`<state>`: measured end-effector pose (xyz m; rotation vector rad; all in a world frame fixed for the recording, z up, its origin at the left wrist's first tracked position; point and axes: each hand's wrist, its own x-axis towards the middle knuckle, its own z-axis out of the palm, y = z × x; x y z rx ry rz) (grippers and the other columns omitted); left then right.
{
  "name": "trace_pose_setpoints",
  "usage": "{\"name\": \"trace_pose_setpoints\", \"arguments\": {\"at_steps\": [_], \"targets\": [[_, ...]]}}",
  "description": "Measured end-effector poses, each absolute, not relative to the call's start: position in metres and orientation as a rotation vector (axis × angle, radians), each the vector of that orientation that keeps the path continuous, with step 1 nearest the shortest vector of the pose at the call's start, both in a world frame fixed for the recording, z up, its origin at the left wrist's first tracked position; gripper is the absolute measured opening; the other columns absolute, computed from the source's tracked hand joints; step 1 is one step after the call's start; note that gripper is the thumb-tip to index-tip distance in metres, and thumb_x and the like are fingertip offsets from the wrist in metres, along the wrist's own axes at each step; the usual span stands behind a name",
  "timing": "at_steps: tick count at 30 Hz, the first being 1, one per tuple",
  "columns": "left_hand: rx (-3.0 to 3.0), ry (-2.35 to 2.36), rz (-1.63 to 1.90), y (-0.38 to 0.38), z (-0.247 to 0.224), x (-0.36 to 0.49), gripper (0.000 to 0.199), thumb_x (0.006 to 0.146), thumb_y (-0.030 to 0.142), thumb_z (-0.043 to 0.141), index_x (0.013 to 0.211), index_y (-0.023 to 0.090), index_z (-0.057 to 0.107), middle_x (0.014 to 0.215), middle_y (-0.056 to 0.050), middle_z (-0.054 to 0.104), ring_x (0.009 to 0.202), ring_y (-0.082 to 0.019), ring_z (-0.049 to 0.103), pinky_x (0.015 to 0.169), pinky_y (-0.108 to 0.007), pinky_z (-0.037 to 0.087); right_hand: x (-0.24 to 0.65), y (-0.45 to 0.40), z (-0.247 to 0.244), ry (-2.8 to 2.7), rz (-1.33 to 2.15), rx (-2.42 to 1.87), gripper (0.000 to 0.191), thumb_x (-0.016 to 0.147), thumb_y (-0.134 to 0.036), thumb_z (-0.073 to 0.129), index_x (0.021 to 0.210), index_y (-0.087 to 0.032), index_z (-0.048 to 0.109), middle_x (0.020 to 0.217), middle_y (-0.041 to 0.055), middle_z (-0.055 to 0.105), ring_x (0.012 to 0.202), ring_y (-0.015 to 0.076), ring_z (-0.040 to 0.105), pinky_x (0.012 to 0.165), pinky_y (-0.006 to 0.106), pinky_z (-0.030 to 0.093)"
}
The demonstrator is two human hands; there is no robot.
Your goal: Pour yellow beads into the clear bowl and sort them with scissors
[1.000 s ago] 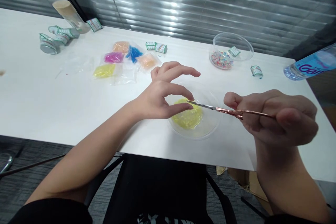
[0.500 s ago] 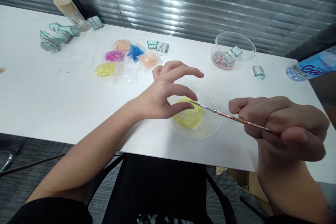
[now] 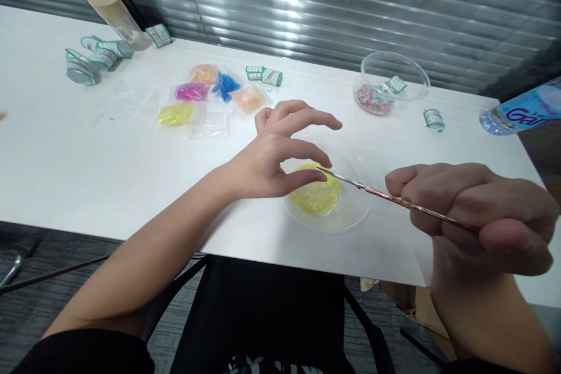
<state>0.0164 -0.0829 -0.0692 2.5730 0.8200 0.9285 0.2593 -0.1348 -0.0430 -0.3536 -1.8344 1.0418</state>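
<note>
My right hand (image 3: 477, 216) is closed round the handles of slim scissors (image 3: 388, 196) with copper-coloured handles and silver blades. The blades look closed and point left, their tip beside the thumb and index finger of my left hand (image 3: 284, 149). Those two fingers are curved with a gap between them, the other fingers spread, and nothing shows in that hand. Below both hands, a clear round dish (image 3: 355, 210) stands on the white table, with a yellow translucent mass (image 3: 318, 196) in its left part. My left fingers hide part of the dish.
Bags of coloured pieces (image 3: 191, 92) lie at the back left. Farther left are small patterned rolls (image 3: 81, 67) and a bottle (image 3: 118, 17). Towards the back right are a container of colourful bits (image 3: 374, 98), a patterned roll (image 3: 433, 119) and a tilted water bottle (image 3: 521, 110).
My right hand has shifted slightly right with the scissors. My left hand keeps nearly the same place and the same pose.
</note>
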Motion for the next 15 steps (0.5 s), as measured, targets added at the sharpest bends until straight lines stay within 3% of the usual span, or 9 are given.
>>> {"name": "trace_pose_setpoints", "arguments": {"at_steps": [8,15], "targets": [[2.584,0.816,0.929,-0.083,-0.069,0.016,0.014,0.083,0.044,0.068,0.088,0.032,0.074,0.134,0.001,0.056,0.121,-0.03,0.044,0.099,-0.051,0.03,0.255,-0.138,-0.042,-1.787,1.011,-0.409,0.051,0.096,-0.035,0.052,0.05,-0.015,0.039,0.045,-0.0037,0.04,0.039,0.0082,0.041,0.047,0.028,0.032],[2.586,0.816,0.926,-0.082,-0.07,0.016,0.014,0.082,0.043,0.069,0.087,0.032,0.074,0.134,0.001,0.056,0.122,-0.03,0.044,0.1,-0.052,0.03,0.245,-0.136,-0.043,-1.709,1.008,-0.298,0.042,0.089,-0.024,0.055,0.05,-0.015,0.042,0.047,-0.0021,0.039,0.04,0.0079,0.035,0.044,0.028,0.024]]}}
